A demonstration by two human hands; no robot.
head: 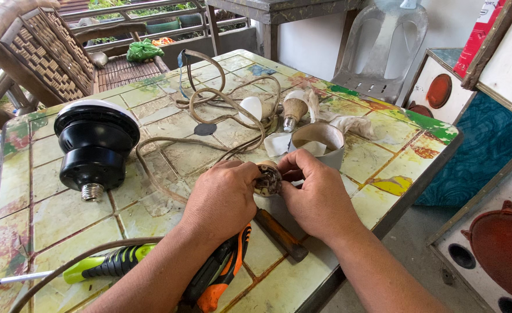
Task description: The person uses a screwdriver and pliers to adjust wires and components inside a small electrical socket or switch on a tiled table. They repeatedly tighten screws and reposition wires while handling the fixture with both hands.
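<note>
Brown and grimy, the lamp socket (268,180) sits pinched between my left hand (221,200) and right hand (317,200), both gripping it above the tiled table (151,116) near its front edge.

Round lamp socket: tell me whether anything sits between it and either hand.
Nothing visible does. The left hand and right hand both grip the round lamp socket directly, above the tiled table.

both hands (270,194) together, fingers seemingly pinched
</note>
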